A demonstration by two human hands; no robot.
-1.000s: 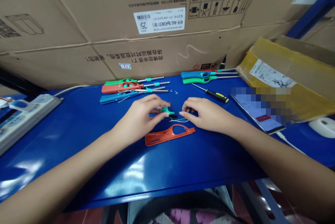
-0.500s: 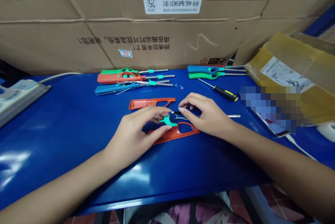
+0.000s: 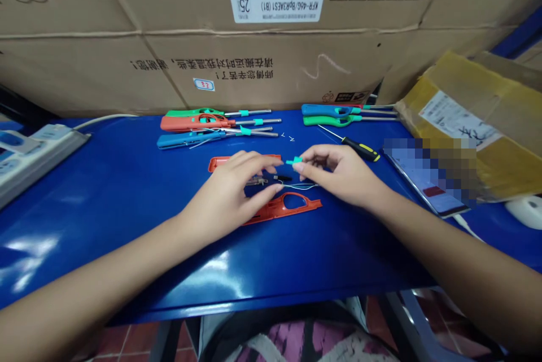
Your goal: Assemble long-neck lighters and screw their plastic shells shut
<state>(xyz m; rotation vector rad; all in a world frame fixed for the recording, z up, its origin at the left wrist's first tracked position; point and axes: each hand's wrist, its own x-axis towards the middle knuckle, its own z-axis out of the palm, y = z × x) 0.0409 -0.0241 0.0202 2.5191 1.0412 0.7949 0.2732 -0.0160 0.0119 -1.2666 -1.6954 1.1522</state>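
Between the thumb and fingers of my right hand [image 3: 339, 171] is a small turquoise trigger piece [image 3: 297, 161]. My left hand [image 3: 231, 187] is open, thumb and fingers apart, above the opened lighter's parts. Nearest me lies one orange lighter casing half [image 3: 292, 207], its hollow side up, partly beneath my left thumb. The other orange casing half [image 3: 220, 161] lies farther back, mostly hidden by my left hand. Between them are a black cylindrical part [image 3: 282, 178] with thin wires [image 3: 300, 186] and a clear-looking part [image 3: 256, 181], half covered by my fingers.
Several long lighters [image 3: 197, 122] lie at the back left, others [image 3: 328, 120] at the back right. A black-and-yellow screwdriver [image 3: 362, 149] and a phone [image 3: 440, 195] are to the right, by a yellow-taped package [image 3: 457, 96]. A power strip [image 3: 42, 153] sits left; a cardboard box [image 3: 203, 46] stands behind.
The turquoise trigger piece has passed from my left hand to my right, which has lifted it up and back. My left fingers have opened and moved slightly back over the parts.
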